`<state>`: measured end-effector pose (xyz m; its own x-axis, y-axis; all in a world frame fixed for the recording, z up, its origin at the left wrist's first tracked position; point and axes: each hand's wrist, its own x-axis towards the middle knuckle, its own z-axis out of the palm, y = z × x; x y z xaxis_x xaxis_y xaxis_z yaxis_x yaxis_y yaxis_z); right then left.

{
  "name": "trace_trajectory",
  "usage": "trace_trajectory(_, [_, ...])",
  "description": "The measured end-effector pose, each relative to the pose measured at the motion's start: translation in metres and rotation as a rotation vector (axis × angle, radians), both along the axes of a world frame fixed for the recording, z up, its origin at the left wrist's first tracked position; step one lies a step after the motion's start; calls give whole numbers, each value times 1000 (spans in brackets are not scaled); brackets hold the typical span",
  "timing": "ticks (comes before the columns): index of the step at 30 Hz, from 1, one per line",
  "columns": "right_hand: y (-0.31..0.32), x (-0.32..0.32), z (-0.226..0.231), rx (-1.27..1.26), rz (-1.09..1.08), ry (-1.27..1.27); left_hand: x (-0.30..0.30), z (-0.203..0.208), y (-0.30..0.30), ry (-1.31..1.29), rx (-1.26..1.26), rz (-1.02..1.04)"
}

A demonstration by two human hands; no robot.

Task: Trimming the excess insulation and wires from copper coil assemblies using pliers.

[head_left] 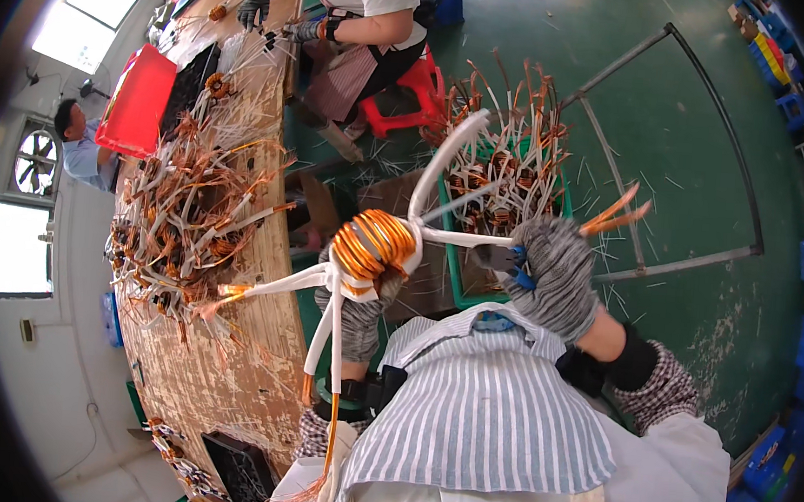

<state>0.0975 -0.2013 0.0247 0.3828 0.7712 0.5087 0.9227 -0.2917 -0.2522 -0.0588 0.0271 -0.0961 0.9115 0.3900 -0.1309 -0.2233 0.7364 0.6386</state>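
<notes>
A ring coil (372, 245) wound with orange copper wire is raised in front of me, with several white-sleeved leads running out from it. My left hand (359, 327), in a grey knit glove, is closed around its underside; the coil partly hides the fingers. My right hand (554, 271), gloved alike, is closed on a small blue-and-black hand tool (518, 267), whose kind I cannot make out. One white lead (459, 239) stretches from the coil into that hand, and bare copper ends (617, 213) show beyond it. Another lead (447, 161) curves upward.
Many similar coils form a tangled pile (190, 222) on the worn wooden bench (272, 373) at left. A green crate (448, 264) of coils stands on the floor ahead. A co-worker (371, 25) works at the bench's far end near a red stool (422, 94). Another person holds a red tray (138, 102).
</notes>
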Motion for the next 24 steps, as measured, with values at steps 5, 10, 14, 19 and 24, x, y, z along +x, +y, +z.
trace_trajectory(5, [3, -26, -32, 230, 84, 1757, 20, -12, 22, 173, 26, 302])
trace_trajectory(10, [-10, 21, -8, 526, 142, 2044, 24, 16, 34, 50, -9, 161])
trace_trajectory(14, [-26, 64, -2, 365, 56, 1259, -3, 34, 41, -66, 142, 56])
trace_trajectory(19, [12, 67, 27, -210, 107, 270, -10, 69, 29, -234, 196, -68])
trace_trajectory(24, [52, 60, -7, -136, 401, 272, -41, 41, 53, -191, 506, 78])
